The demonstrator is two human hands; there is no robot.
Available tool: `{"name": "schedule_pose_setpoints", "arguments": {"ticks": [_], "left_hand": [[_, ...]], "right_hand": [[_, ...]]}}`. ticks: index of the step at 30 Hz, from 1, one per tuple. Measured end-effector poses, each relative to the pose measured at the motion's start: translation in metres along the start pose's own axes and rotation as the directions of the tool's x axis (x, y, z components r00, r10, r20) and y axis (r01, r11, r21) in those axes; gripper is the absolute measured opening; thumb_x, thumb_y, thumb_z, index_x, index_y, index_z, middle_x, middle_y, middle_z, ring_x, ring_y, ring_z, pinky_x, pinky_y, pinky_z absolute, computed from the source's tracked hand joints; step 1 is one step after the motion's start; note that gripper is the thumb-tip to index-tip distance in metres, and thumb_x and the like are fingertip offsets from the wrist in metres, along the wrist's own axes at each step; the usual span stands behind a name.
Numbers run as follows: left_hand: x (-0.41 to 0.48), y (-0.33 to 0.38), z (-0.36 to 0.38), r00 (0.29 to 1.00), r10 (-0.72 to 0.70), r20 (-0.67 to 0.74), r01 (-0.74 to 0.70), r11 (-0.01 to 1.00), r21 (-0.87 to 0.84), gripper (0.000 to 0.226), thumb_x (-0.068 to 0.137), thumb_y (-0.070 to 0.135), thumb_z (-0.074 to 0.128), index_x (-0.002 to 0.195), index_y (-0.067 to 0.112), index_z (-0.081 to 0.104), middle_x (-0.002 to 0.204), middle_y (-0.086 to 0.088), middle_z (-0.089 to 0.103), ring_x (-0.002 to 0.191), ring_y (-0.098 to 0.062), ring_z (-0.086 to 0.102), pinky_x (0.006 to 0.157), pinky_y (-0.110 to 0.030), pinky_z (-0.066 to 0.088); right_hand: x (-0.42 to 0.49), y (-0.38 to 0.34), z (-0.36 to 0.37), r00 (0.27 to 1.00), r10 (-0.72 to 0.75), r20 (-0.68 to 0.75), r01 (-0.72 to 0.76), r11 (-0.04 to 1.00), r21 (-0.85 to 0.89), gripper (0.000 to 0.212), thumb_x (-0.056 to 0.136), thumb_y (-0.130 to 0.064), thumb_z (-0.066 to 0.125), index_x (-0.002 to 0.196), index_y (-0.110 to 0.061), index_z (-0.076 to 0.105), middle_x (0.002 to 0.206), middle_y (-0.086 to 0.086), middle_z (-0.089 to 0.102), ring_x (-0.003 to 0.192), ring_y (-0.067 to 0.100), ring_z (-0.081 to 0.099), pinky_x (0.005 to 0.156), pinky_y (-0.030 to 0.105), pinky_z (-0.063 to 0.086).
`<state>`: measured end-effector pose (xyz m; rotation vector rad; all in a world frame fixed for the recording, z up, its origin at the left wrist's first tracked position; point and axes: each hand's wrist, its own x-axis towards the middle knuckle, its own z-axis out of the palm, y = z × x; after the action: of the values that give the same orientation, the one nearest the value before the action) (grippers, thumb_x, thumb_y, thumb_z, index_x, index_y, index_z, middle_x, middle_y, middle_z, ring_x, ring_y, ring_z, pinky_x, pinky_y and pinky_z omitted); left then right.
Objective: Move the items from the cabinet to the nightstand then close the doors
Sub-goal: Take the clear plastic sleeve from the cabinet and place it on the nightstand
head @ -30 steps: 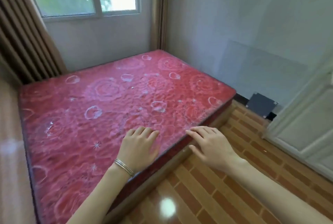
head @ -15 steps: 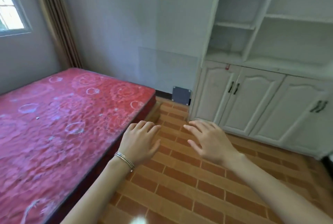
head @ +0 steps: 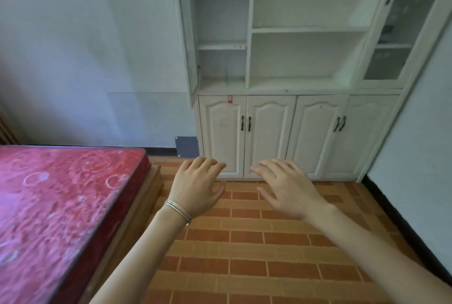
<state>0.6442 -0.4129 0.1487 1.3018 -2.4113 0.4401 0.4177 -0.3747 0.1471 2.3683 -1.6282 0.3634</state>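
Head view: left hand (head: 195, 187) and right hand (head: 289, 190), fingers relaxed and empty, hover before white panelled cabinet (head: 270, 137).

Cabinet (head: 269, 137): beyond left hand (head: 195, 188) and right hand (head: 288, 188), against wall (head: 97, 47). Bed (head: 61, 206): left of left hand. Floor (head: 256, 254): beneath both hands.

Mattress (head: 61, 206) cropped left, cabinet (head: 222, 137) top cropped, glass door (head: 389, 42) contents blurred
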Motion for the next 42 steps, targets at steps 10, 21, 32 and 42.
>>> {"name": "schedule_pose_setpoints", "arguments": {"ticks": [10, 21, 32, 42], "left_hand": [[0.107, -0.017, 0.069, 0.999, 0.039, -0.017, -0.039, 0.999, -0.022, 0.047, 0.083, 0.046, 0.036, 0.112, 0.022, 0.063, 0.101, 0.003, 0.067, 0.093, -0.02, 0.062, 0.076, -0.036, 0.049], [0.276, -0.082, 0.118, 0.991, 0.067, -0.112, -0.072, 0.996, -0.043, 0.046, 0.083, 0.044, 0.036, 0.111, 0.02, 0.063, 0.098, 0.003, 0.066, 0.089, -0.019, 0.061, 0.075, -0.035, 0.048], [0.348, -0.137, 0.217, 1.0, 0.002, 0.003, -0.002, 0.999, -0.041, 0.048, 0.084, 0.046, 0.035, 0.112, 0.021, 0.064, 0.1, 0.003, 0.067, 0.092, -0.019, 0.062, 0.078, -0.036, 0.05], [0.497, -0.173, 0.282, 0.998, -0.035, -0.048, 0.033, 0.998, -0.052, 0.047, 0.082, 0.044, 0.035, 0.109, 0.02, 0.065, 0.096, 0.003, 0.067, 0.089, -0.018, 0.062, 0.075, -0.035, 0.049]], "right_hand": [[0.073, 0.085, 0.029, 0.999, 0.04, -0.033, -0.041, 0.999, -0.034, 0.038, 0.085, -0.034, 0.052, 0.118, -0.017, 0.058, 0.121, 0.007, 0.059, 0.108, 0.026, 0.055, 0.089, 0.041, 0.044], [0.233, 0.169, 0.049, 0.988, 0.044, -0.146, -0.057, 0.995, -0.086, 0.039, 0.085, -0.031, 0.053, 0.12, -0.014, 0.058, 0.122, 0.009, 0.059, 0.108, 0.026, 0.057, 0.088, 0.04, 0.045], [0.322, 0.241, 0.126, 0.999, 0.054, 0.003, -0.054, 0.998, -0.035, 0.041, 0.092, -0.03, 0.049, 0.131, -0.018, 0.048, 0.134, 0.005, 0.049, 0.121, 0.023, 0.046, 0.099, 0.04, 0.036], [0.453, 0.355, 0.164, 0.999, 0.023, 0.025, -0.022, 0.999, -0.041, 0.04, 0.094, -0.031, 0.042, 0.133, -0.02, 0.043, 0.137, 0.002, 0.043, 0.124, 0.02, 0.039, 0.103, 0.036, 0.031]]}}
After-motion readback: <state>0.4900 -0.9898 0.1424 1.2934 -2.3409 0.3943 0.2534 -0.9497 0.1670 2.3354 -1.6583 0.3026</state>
